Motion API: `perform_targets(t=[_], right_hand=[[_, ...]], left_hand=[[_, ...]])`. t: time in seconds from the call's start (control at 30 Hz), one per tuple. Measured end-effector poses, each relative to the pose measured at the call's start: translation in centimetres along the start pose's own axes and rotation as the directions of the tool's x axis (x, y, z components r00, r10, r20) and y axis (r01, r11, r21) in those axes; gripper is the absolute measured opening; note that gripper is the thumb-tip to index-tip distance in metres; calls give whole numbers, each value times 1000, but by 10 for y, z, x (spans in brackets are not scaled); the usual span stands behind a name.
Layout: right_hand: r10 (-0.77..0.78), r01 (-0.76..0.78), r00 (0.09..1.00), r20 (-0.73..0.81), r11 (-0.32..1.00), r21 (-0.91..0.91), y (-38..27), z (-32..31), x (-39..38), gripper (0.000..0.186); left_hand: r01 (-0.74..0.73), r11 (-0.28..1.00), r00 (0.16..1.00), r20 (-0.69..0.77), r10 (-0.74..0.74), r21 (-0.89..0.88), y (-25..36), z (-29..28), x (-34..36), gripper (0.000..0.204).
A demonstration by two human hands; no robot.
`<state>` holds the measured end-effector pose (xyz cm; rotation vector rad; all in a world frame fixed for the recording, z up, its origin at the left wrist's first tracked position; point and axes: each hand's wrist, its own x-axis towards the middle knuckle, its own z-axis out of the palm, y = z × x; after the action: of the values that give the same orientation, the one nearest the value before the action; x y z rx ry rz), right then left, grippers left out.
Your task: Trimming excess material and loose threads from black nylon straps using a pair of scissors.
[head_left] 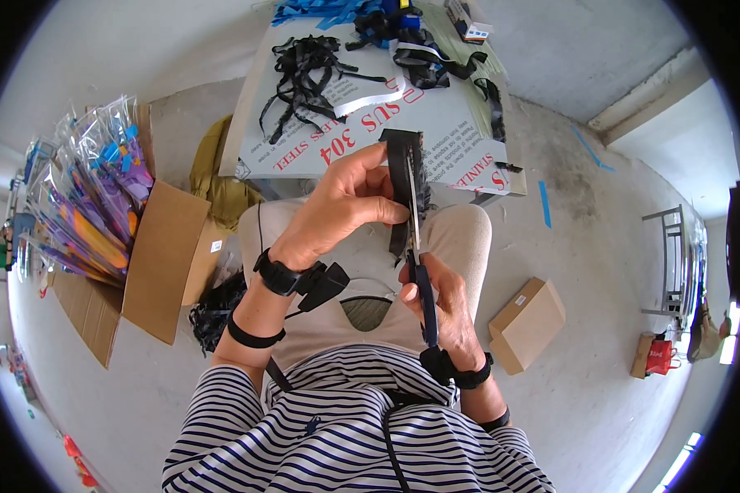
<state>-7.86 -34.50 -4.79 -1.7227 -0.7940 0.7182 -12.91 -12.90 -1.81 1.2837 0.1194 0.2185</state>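
My left hand (333,205) pinches a black fabric strip (400,168) between thumb and fingers, holding it upright above my lap. Scissors (427,306) with dark blue handles are gripped in my right hand (450,308). Their blades point away from me and run lengthwise along the strip's right edge, which looks frayed. Whether the blades are fully closed is hard to make out. Beyond my hands, a tangle of thin black strips (300,78) lies on the table (259,160), with wider black strips (423,66) to its right.
Blue strips (329,11) and a small box (470,23) are at the table's far edge. To the left stands an open cardboard box (168,263) full of plastic-wrapped purple and orange items. A smaller carton (529,324) sits on the floor at right. Black scraps (220,311) lie by my left leg.
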Motion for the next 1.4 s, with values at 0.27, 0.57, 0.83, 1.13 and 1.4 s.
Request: perform_targets(t=[0.27,0.57,0.83,1.13,1.4], right_hand=[[72,-60,994,-81,989,135,12,7,-8,42],[108,-91,991,-80,977,191,10,5,-12,25],[63,-60,998,-14,986,156,12,4,-9,45],[-30,33,996,-80,999,29,1,2,2,51],[75,-54,991,-112,982,180,6,4,-7,35]], left_hand=[[34,999,999,-14,-34,-16,5,5,-1,58],[30,999,999,-25,-29,39,-5,-1,1,40],[-31,1000,995,-95,31,0,-7,-6,8,36],[30,1000,999,-33,-30,-9,-3,9,-3,71],[51,999,999,-4,-51,-7,-3,6,-3,74]])
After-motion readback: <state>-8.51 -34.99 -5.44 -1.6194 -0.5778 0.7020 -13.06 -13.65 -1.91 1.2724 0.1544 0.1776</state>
